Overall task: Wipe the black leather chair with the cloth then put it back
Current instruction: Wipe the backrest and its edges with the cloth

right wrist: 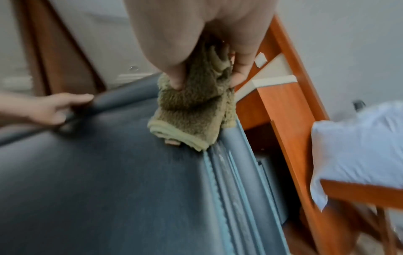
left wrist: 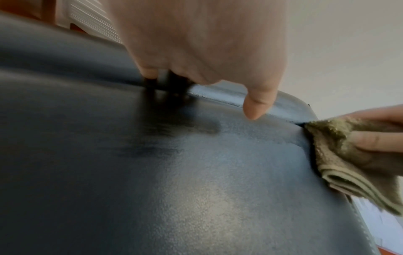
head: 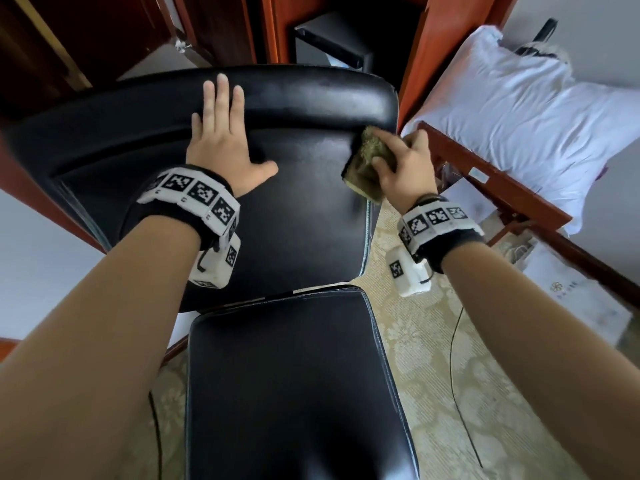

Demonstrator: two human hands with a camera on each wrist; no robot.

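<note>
I see a white crumpled pillow point(head: 540, 109) at right, resting on a reddish-brown wooden frame point(head: 491, 181). Beige patterned carpet point(head: 426, 358) w/ a thin black cable point(head: 457, 358) across it. White paper bag point(head: 575, 299) near the frame, on the floor. Dark wooden cabinet point(head: 86, 32) top left.

Right hand point(right wrist: 202, 43) pinching a folded olive cloth point(right wrist: 191, 112) against the black leather chair point(right wrist: 98, 189).

Thumb and fingers curled round the cloth's upper part, its folded hem pressed down on the leather just beside the stitched right edge. Left hand point(right wrist: 43, 108) at the far left, fingers straight and laid over the padded top roll of the chair. Reddish wooden frame point(right wrist: 283, 112) close beside the chair on the right, a white pillow point(right wrist: 357, 155) beyond it. Pale wall behind; whole picture slightly blurred.
</note>
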